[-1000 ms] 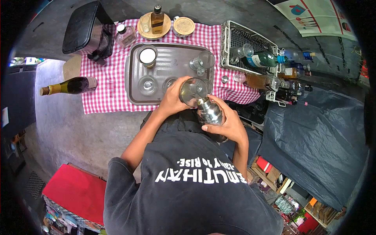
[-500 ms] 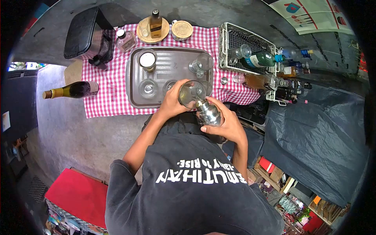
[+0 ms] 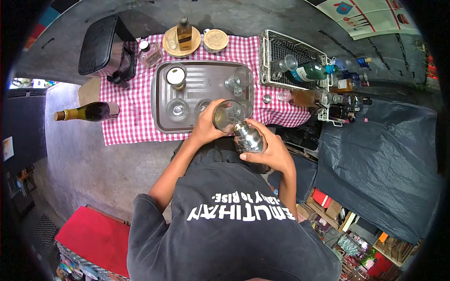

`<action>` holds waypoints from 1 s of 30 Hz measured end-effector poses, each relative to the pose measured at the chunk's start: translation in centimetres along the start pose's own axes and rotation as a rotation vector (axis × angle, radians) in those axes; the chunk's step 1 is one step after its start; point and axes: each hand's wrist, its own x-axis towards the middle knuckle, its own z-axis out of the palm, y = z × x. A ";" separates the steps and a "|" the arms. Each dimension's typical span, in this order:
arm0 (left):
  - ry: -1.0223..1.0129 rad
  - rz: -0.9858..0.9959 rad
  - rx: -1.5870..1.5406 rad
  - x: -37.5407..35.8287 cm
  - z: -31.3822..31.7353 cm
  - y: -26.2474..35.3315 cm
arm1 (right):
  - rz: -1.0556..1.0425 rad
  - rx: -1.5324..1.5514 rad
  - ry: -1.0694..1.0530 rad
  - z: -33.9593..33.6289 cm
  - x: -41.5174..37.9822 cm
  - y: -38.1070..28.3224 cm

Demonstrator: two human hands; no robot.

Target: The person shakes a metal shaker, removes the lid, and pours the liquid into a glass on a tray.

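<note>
Shaker [image 3: 251, 141] R hand [image 3: 275, 153], glass [image 3: 226, 117] L hand [image 3: 205, 127]

Bar-like corner: bottles [image 3: 308, 72], glasses [image 3: 225, 117], serving tray [image 3: 206, 83].

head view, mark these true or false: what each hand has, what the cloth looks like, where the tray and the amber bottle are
1. The left hand holds a clear glass. True.
2. The right hand holds a green bottle. False: it holds a shiny metal shaker.
3. The tray lies on the cloth. True.
4. The cloth is plain blue. False: it has red and white checks.
5. The amber bottle stands on a round wooden board, beyond the tray. True.
</note>
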 end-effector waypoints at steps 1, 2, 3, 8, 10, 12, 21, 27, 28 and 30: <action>0.001 0.005 0.003 0.0 0.0 -0.1 | -0.003 0.001 0.001 0.0 0.0 -0.1; 0.001 0.008 0.006 -0.1 0.0 -0.1 | 0.001 -0.009 0.001 -0.1 -0.1 -0.1; 0.000 0.007 0.009 -0.2 0.0 -0.1 | 0.005 -0.017 0.000 0.0 -0.2 -0.2; -0.019 -0.020 -0.018 -0.6 0.1 0.2 | 0.000 0.011 0.002 0.2 -0.5 0.5; -0.023 -0.015 -0.007 -0.7 0.1 0.3 | 0.010 0.046 -0.002 0.3 -0.7 0.8; -0.030 -0.012 0.003 -0.8 0.2 0.4 | 0.006 0.070 0.003 0.5 -0.9 1.1; -0.101 0.025 0.065 -1.3 0.6 1.4 | -0.024 0.154 0.041 0.8 -2.7 1.7; -0.141 0.006 0.035 -1.7 1.7 2.4 | -0.025 0.128 0.111 0.6 -4.5 2.1; -0.155 0.013 0.040 -1.7 1.9 2.5 | -0.028 0.137 0.124 0.5 -4.9 2.3; -0.160 0.042 0.077 -1.6 2.4 2.8 | -0.008 0.178 0.135 0.5 -5.5 2.8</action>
